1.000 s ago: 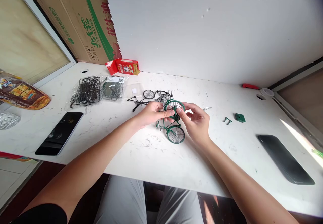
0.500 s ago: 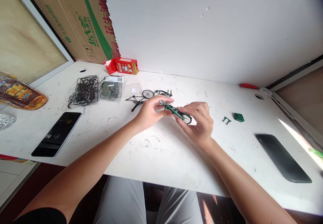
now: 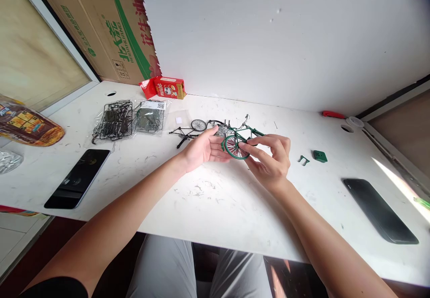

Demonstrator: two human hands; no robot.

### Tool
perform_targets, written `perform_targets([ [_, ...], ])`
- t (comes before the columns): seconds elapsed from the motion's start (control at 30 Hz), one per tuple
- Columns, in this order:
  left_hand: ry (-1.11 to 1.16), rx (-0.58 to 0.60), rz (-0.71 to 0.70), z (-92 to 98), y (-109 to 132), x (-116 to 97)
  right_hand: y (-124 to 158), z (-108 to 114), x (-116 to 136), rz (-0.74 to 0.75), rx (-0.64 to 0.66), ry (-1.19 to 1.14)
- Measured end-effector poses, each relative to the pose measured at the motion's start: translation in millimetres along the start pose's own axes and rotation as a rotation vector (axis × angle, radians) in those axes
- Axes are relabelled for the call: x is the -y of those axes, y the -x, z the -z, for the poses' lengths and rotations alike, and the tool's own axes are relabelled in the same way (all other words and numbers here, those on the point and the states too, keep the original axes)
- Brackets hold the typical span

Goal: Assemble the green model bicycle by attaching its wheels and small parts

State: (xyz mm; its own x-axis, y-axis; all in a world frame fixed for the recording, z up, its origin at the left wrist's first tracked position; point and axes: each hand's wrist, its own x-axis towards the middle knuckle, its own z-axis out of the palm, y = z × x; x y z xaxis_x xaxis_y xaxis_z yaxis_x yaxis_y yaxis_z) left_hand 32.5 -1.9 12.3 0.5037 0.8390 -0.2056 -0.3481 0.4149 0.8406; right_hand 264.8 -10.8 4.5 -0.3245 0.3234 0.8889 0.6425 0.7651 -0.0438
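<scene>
A green model bicycle (image 3: 237, 148) is pinched between the thumb and fingers of my right hand (image 3: 270, 159), with one spoked wheel toward my left side. Beside that wheel my left hand (image 3: 204, 150) is open, palm turned up, fingers stretched out; whether its fingertips touch the wheel I cannot tell. Behind my left hand lie a black bicycle frame (image 3: 183, 133), a loose spoked wheel (image 3: 198, 125) and more dark parts (image 3: 217, 122), partly hidden by the hand and the bicycle.
Bagged black parts (image 3: 116, 119) and bagged green parts (image 3: 150, 118) lie left, near a phone (image 3: 77, 179). A red box (image 3: 169, 87) stands at the back. Rightward are a small green bracket (image 3: 303, 160), a green block (image 3: 320, 156) and a dark flat case (image 3: 379, 210).
The bicycle has been turned so that its side and wheel now show. My left hand has let go of it and opened; my right hand still holds it.
</scene>
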Motion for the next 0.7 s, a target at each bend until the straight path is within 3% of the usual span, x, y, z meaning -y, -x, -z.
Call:
perform_targets([
  [0.17,-0.058,0.092,-0.062,-4.9,5.0,6.2,-0.5,-3.3,0.0,0.007,-0.006,-0.007],
  [0.4,-0.055,-0.002,-0.155,-3.9,0.4,16.3,2.6,-4.1,1.2,-0.076,0.084,-0.079],
  [0.47,-0.047,-0.025,-0.186,-0.5,-2.8,19.1,4.7,-6.5,3.6,-0.239,0.019,-0.168],
  [0.57,-0.061,-0.045,-0.222,5.0,-7.0,24.0,8.9,-13.0,5.2,-0.647,-0.017,-0.460],
  [0.63,-0.076,-0.036,-0.228,7.3,-9.1,27.1,11.1,-17.8,4.8,-0.867,0.090,-0.665],
  [0.7,-0.087,-0.007,-0.235,8.2,-10.4,29.6,12.1,-21.5,4.2,-0.969,0.213,-0.795],
])
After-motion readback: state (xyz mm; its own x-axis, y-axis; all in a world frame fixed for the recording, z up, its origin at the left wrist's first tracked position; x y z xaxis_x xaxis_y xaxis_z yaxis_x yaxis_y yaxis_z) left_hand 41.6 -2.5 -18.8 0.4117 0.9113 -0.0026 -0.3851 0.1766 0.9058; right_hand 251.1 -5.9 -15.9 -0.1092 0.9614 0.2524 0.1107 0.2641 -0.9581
